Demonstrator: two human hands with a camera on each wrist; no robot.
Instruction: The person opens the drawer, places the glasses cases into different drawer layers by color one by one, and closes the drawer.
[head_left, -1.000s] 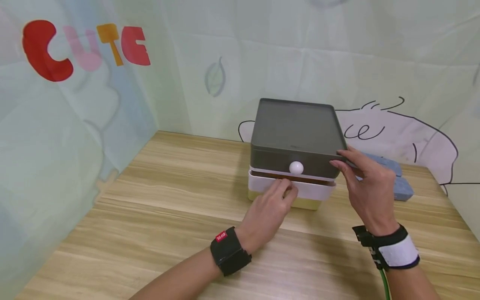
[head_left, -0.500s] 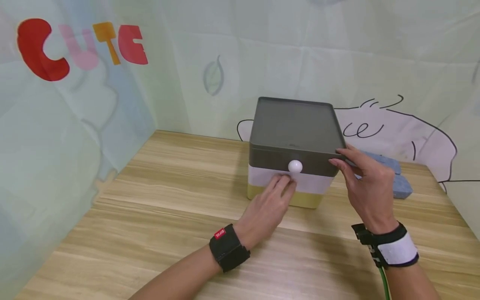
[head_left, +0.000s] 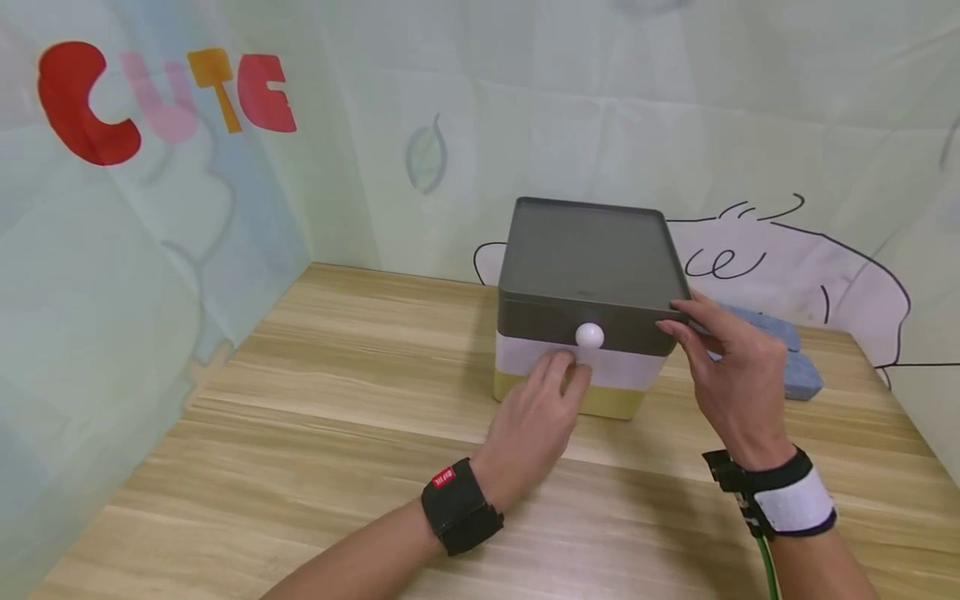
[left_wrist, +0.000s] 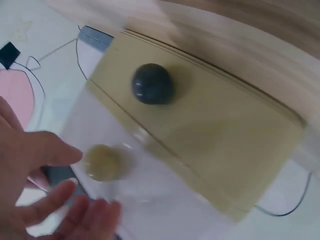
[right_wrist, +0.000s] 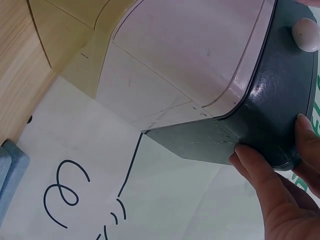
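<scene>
A small drawer box [head_left: 588, 258] stands on the wooden table, with a grey top tier, a white middle drawer [head_left: 513, 354] and a yellow bottom drawer [head_left: 611, 404]. Both lower fronts sit flush. The grey tier has a white knob [head_left: 589, 336]; in the left wrist view the white drawer bears a yellow knob [left_wrist: 101, 162] and the yellow drawer a dark knob [left_wrist: 152, 84]. My left hand [head_left: 528, 421] is at the white front, thumb and fingers spread apart beside its knob. My right hand [head_left: 738, 375] grips the grey tier's front right corner.
Blue-grey blocks [head_left: 804, 377] lie to the right of the box, partly behind my right hand. A printed cloth [head_left: 375, 133] hangs behind and along the left side of the wooden table [head_left: 337, 375].
One second ago the white drawer stuck out a little, with a brown gap above it; it has moved in flush. My left hand went forward with it, while the right stayed at the corner.
</scene>
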